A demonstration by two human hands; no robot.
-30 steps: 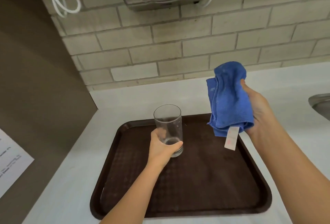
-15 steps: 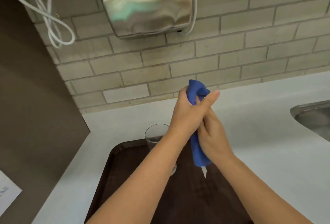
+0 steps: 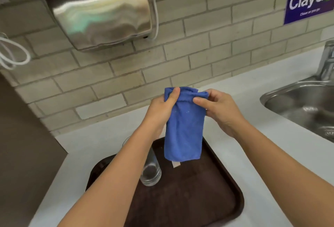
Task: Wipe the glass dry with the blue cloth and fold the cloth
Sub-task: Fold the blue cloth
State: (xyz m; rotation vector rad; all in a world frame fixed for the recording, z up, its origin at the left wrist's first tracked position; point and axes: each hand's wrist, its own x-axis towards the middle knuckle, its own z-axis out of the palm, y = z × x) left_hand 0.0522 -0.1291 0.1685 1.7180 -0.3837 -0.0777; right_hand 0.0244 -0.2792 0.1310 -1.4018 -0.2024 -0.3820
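The blue cloth (image 3: 183, 132) hangs in the air above the brown tray (image 3: 207, 190), doubled over, with a white label at its lower edge. My left hand (image 3: 162, 107) pinches its top left corner and my right hand (image 3: 216, 109) pinches its top right corner. The clear glass (image 3: 151, 170) stands upright on the tray's far left part, free of both hands. My left forearm hides most of the glass.
A steel hand dryer (image 3: 101, 13) hangs on the brick wall ahead, with a white cable (image 3: 12, 58) to its left. A steel sink (image 3: 303, 107) and tap (image 3: 327, 60) lie at the right. A dark panel (image 3: 27, 145) bounds the white counter (image 3: 262, 145) on the left.
My left hand let go of the glass and joined the right hand on the cloth. The bunched cloth now hangs spread between both hands. The view has tilted up.
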